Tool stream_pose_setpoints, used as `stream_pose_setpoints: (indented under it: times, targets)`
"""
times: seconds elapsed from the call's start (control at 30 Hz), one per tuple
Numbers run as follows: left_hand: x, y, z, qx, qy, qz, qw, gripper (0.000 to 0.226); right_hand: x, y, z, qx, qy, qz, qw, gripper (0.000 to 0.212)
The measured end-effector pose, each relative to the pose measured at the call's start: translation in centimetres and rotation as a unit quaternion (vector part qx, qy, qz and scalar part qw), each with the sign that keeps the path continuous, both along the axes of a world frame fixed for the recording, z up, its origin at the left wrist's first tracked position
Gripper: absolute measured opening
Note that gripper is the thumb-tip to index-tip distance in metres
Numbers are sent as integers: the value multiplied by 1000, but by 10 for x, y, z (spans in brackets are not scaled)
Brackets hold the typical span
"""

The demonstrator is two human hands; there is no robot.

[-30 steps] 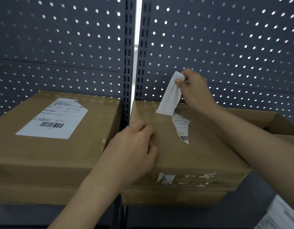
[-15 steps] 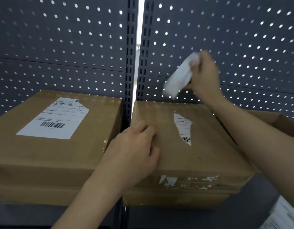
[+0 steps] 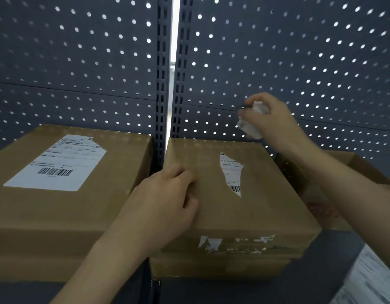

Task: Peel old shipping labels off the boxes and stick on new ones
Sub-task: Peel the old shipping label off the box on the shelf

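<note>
While clenched tight, right fingers (image 3: 258, 98) hold crumpled label (image 3: 250, 129).

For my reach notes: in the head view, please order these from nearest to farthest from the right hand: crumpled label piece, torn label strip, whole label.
1. crumpled label piece, gripped in the right hand itself.
2. torn label strip, below the hand, on top of the right box.
3. whole label, far left, on top of the left box.
</note>
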State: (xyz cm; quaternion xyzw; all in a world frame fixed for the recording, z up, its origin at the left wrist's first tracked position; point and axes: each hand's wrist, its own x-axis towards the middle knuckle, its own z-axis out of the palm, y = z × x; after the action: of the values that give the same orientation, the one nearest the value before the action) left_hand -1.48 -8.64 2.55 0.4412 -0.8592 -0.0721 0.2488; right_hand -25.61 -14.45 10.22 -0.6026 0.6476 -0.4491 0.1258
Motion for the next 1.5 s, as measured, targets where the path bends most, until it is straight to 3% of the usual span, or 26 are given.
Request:
stream_pose_setpoints:
  times: [0.07, 0.13, 0.2, 0.3, 0.5, 0.63, 0.73, 0.83, 0.93, 1.03, 1.17, 1.37, 1.5]
  targets:
    - [1, -1, 2, 11, -3, -4, 1000, 36, 2, 12, -8, 61, 98, -10, 993, 63]
    - [1, -1, 3, 15, -3, -7, 1000, 37, 6, 22, -16, 111, 198, -4, 974, 77]
    - [0, -2, 3, 16, -4, -7, 1000, 37, 4, 25, -22, 105, 220, 18, 970, 62]
    - [-1, -1, 4, 15, -6, -6, 1000, 36, 1, 28, -23, 34, 211, 29, 977, 22]
    - [-1, -4, 8, 29, -22, -6, 999, 34, -6, 39, -27, 19, 208, 36, 977, 34]
    - [-3, -5, 13, 36, -47, -5, 998, 32, -13, 44, -28, 15, 167, 43, 985, 26]
    - [-5, -5, 17, 36, -59, 2, 998, 31, -15, 49, -26, 32, 136, 35, 990, 8]
    - [-8, -7, 18, 36, -73, 12, 997, 30, -19, 53, -28, 25, 84, 40, 995, 45]
    - [-11, -11, 19, 16, -85, 28, 996, 30, -21, 56, -29, -17, 70, 38, 997, 52]
    - [-17, -14, 19, -13, -95, 47, 994, 31, -21, 57, -30, -19, 111, 49, 992, 46]
    - [-28, -13, 14, -25, -97, 56, 993, 30, -20, 53, -29, -15, 141, 63, 988, 16]
    - [-26, -12, 7, -8, -60, 41, 997, 36, -23, 42, -37, 43, 182, 66, 980, 22]
    - [-22, -14, 6, 0, -37, 32, 999, 38, -26, 33, -39, 57, 210, 49, 975, 14]
